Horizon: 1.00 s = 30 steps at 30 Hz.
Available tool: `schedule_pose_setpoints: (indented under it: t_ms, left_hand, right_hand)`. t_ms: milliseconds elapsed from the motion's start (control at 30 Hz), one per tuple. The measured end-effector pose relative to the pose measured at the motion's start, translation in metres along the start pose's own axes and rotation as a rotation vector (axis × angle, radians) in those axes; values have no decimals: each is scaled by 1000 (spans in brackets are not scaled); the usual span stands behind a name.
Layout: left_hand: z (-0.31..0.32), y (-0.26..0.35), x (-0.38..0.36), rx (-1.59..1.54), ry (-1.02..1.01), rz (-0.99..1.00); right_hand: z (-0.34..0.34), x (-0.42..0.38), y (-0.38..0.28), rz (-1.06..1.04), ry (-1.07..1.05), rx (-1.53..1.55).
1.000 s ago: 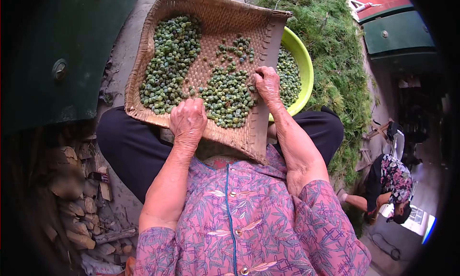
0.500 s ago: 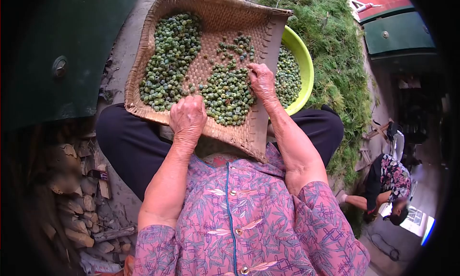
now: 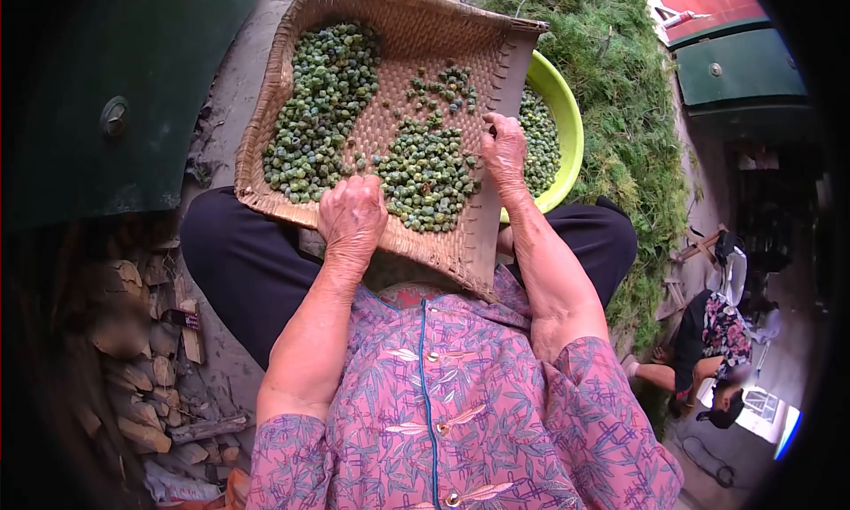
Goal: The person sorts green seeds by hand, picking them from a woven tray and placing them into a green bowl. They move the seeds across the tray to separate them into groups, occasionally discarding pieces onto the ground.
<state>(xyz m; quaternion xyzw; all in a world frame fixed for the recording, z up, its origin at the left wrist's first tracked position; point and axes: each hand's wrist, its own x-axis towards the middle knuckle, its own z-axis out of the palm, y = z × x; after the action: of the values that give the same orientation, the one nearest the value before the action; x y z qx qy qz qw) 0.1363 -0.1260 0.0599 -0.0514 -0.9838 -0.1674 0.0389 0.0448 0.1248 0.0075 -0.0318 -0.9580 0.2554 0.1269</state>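
A woven winnowing basket (image 3: 394,89) rests across my lap, holding small round green fruits (image 3: 323,103) in a long heap on the left. A second heap of fruits (image 3: 425,178) lies nearer its right side. My left hand (image 3: 352,213) is closed at the basket's near rim, knuckles up, beside the right heap; its fingertips are hidden. Over the basket's flat right-hand edge strip is my right hand (image 3: 505,151), thumb and fingers pinched; anything between them is too small to make out. A yellow-green basin (image 3: 571,129) with more of these fruits stands just beyond that edge.
Cut green foliage (image 3: 611,112) covers the ground on the right. Split firewood (image 3: 146,386) is stacked at lower left, below a dark green panel (image 3: 97,76). Another person (image 3: 722,342) bends over at far right, near a wooden frame (image 3: 695,253).
My right hand has moved right, from the edge of the right heap to over the basket's edge strip. My left hand stays at the near rim. The view has shifted slightly.
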Motion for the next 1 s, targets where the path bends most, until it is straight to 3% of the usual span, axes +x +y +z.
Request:
schedule_pose_setpoints:
  t_ms: [133,233,300,500,567,633,733,833,900,1000]
  left_hand:
    - [3,1,1,0,103,32]
    - [1,2,1,-3,97,33]
    - [1,2,0,-2,101,35]
    - [1,1,0,11,-14,-21]
    - [3,0,1,10,-17,-27]
    - [6,-1,0,-4,115,35]
    - [6,-1,1,-12,125,39]
    - [5,0,1,-9,117,36]
    - [4,-1,0,-1,47,5]
    - [5,-1,0,13,-24,-29]
  right_hand:
    - [-22,-4,17,-27,247,-285]
    - [-23,-2,11,-36,172,-267]
    - [-4,3,9,-57,-59,-41]
    - [22,-1,-22,-69,-138,-125]
    - [23,0,-22,39,-207,-72]
    - [22,1,-22,25,-203,-64]
    - [21,4,-23,61,-168,64]
    - [22,8,-24,48,-113,126]
    - [21,9,-27,-110,-191,-13]
    - [28,11,-28,-146,-184,-76]
